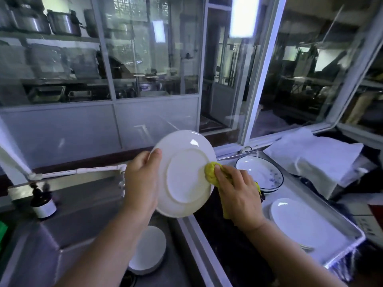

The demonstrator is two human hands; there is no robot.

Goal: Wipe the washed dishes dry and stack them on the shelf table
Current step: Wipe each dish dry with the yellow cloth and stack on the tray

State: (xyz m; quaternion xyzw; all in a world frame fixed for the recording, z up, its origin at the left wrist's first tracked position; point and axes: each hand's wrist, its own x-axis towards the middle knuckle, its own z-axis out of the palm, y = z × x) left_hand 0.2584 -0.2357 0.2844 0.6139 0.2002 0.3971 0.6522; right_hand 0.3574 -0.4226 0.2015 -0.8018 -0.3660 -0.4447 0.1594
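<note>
A person stands over a steel sink [83, 235], holding a white plate [184, 175] on edge above its right rim, the underside with its foot ring turned toward the onlooker. The left hand [141, 181] grips the plate's left edge, thumb curled over the rim and fingers hidden behind it. The right hand [238, 193] presses a bunched yellow cloth [211, 171] against the right side of the underside, fingers curled round the cloth, whose tail hangs below the palm. Down in the sink, a short stack of white plates [149, 249] lies in the basin. To the right of the sink, a metal tray [290, 191] carries a blue-rimmed bowl [259, 172] at its far end and more white plates [298, 220] nearer. Beyond the tray lie folded white towels [321, 158]. A dark bottle [43, 204] stands at the sink's left rear corner.
</note>
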